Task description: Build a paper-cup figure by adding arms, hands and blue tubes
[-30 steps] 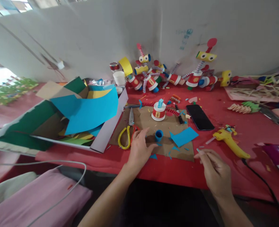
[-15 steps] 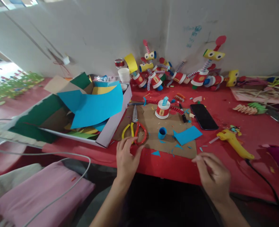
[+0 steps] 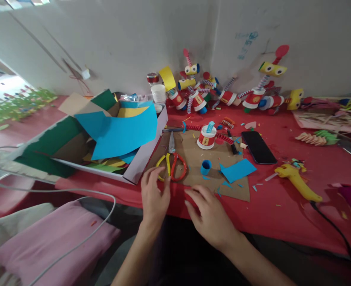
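Note:
Just in front of the scissors (image 3: 172,147) with one yellow and one red handle is my left hand (image 3: 154,194), its fingers apart and nothing visible in them. My right hand (image 3: 211,216) hovers at the near edge of the cardboard mat (image 3: 190,151), palm down with fingers loosely curved and apart. On the mat stand a small blue paper tube (image 3: 205,167) and a red and white paper cup (image 3: 206,140) with red pleated paper strips at its sides. A blue paper piece (image 3: 239,170) lies to the right, with small blue scraps around.
An open box (image 3: 147,151) of coloured paper stands left. Right are a black phone (image 3: 258,147) and a yellow glue gun (image 3: 301,183) with a black cable. Several cup figures (image 3: 254,98) line the wall. A grey cable (image 3: 115,204) hangs over a pink cloth (image 3: 62,246).
My right hand has moved left from the mat's right corner to beside my left hand. A blue triangular scrap at the near edge no longer shows. My left hand has shifted slightly left.

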Demonstrator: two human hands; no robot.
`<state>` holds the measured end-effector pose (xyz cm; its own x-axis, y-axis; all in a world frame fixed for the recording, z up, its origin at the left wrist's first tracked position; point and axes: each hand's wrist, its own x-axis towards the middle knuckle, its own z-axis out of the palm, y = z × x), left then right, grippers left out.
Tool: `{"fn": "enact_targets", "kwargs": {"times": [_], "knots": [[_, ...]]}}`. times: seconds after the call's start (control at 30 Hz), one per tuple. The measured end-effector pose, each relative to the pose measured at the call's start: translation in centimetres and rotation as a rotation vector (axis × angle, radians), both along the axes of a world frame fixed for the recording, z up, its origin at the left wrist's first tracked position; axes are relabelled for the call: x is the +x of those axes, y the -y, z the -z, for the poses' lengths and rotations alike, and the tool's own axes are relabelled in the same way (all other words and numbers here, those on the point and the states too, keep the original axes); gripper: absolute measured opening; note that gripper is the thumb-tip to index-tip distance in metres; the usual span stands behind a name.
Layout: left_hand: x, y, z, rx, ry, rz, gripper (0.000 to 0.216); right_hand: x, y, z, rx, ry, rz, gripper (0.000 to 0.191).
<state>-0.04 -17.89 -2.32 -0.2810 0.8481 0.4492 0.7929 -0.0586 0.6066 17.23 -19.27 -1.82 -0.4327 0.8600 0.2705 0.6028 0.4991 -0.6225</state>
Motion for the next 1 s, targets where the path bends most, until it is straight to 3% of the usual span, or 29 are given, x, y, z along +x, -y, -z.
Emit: {"fn": "enact_targets", "kwargs": {"times": [0.13,0.27,0.47,0.53,0.63,0.77,0.93,1.0], "knots": [[-1.8,1.1,0.7,0.075,0.175,-0.14,0.02,-5.3,-4.5,-1.8,-0.032,0.234,0.043,0.023],[-3.0,3.0,1.6,0.119,0.44,-0.247,0.027,-9.2,-7.9,-2.8,-0.21,0.326,0.165,0.025],[-3.0,5.0,2.6,0.148,0.551,-0.304,0.026,-9.5,-9.1,-2.9,-0.281,0.293,0.219,0.03],[-2.6,5.5,2.9,0.124,0.507,-0.286,0.02,-8.4,-8.7,-3.5,-0.292,0.272,0.202,0.034],[-1.7,6.1,2.8,0.083,0.281,-0.247,0.011,-5.6,-6.9,-5.1,-0.304,0.206,0.174,0.039],[-0.1,5.3,1.9,0.065,0.13,-0.046,0.013,0.7,-2.7,-6.3,-0.328,-0.06,0.173,0.054],[3.1,0.7,0.4,-0.082,0.051,0.228,0.032,9.6,1.4,-4.5,-0.314,-0.364,0.263,0.061],[4.6,-1.6,0.2,-0.124,0.059,0.27,0.044,11.7,2.5,-3.5,-0.339,-0.462,0.332,0.056]]}}
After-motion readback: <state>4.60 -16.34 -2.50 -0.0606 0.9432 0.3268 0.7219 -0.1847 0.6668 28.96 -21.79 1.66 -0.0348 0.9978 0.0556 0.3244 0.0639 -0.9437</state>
